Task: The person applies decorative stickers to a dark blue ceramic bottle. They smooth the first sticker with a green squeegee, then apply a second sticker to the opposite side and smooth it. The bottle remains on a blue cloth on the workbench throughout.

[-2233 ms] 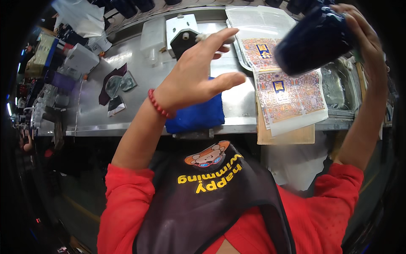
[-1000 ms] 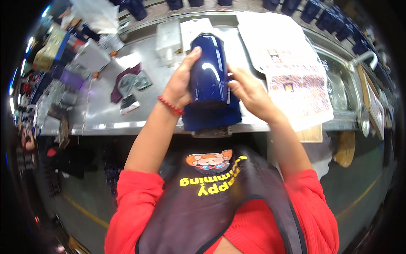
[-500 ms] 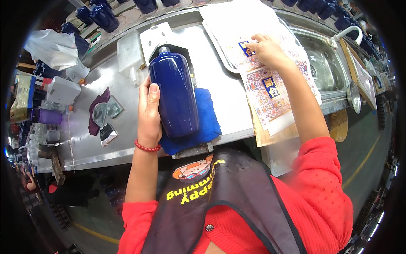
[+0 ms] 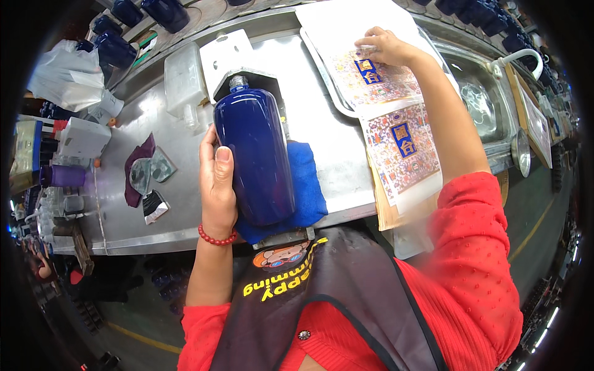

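Observation:
A glossy dark-blue bottle (image 4: pixel 255 157) with a bare threaded neck leans back on a folded blue cloth (image 4: pixel 306 185). My left hand (image 4: pixel 218 179) is wrapped round its left side, thumb on the front. On the right, my right hand (image 4: pixel 387 48) lies at the far edge of a colourful patterned label sheet (image 4: pixel 356 86) with a blue centre panel. Its fingers are bent but apart, touching the sheet; whether they pinch it is unclear. A second matching sheet (image 4: pixel 387 167) lies nearer, over a brown board (image 4: pixel 385 198), partly behind my forearm.
Behind the bottle is a white angled support (image 4: pixel 228 52). A white tray (image 4: pixel 325 77) lies under the far sheet. At right are a metal sink (image 4: pixel 479 102) and white tap (image 4: pixel 526 57). Clear plastic tub (image 4: pixel 184 77) and scraps (image 4: pixel 141 170) lie left; several blue bottles stand behind.
My right hand has moved away from me, toward the far edge of the far label sheet, which has shifted slightly the same way. My left hand keeps its hold on the bottle.

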Tool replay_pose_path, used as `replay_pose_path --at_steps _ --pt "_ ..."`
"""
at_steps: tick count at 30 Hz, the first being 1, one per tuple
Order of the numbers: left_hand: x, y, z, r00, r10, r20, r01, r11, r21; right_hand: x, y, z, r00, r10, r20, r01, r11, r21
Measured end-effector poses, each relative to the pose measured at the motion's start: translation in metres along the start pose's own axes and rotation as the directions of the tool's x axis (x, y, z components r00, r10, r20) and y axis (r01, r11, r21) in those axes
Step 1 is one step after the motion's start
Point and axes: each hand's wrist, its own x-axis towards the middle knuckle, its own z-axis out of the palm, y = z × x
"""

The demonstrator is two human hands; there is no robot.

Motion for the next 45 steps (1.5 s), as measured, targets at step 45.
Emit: replay_pose_path --at_steps 45 --pt "-0.034 0.028 -0.009 0.909 0.26 0.327 -0.404 0.744 0.532 -0.088 -0.082 -0.083 0.746 -0.369 -0.555 0.226 0.923 -0.31"
